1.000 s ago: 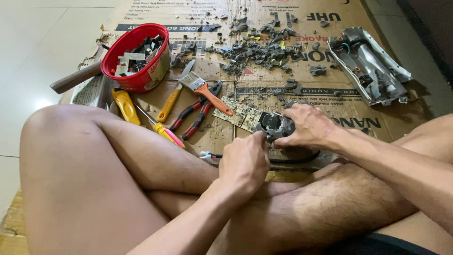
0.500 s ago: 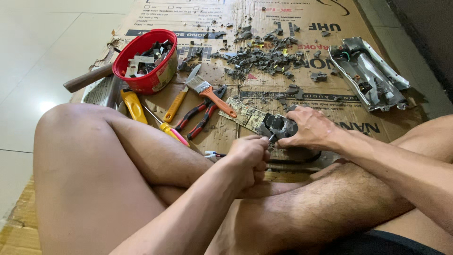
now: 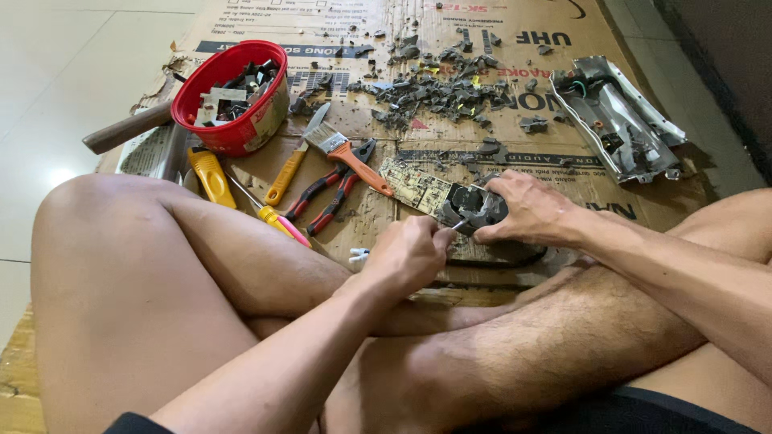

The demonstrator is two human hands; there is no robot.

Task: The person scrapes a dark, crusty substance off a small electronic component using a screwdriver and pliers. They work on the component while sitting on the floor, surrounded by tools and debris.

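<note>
Near the cardboard sheet's front edge, the right hand pins a dark component on a circuit board, fingers spread over it. The left hand, fingers clamped on a thin tool, pries at it; a slip could jab the right hand's fingers or crack the board.

A flattened brown cardboard box lies spread over the pale tiled floor, printed with dark lettering and white label panels along its far edge. On its left part stands a round red tub, apparently a reused package, bearing a pale printed label.
</note>
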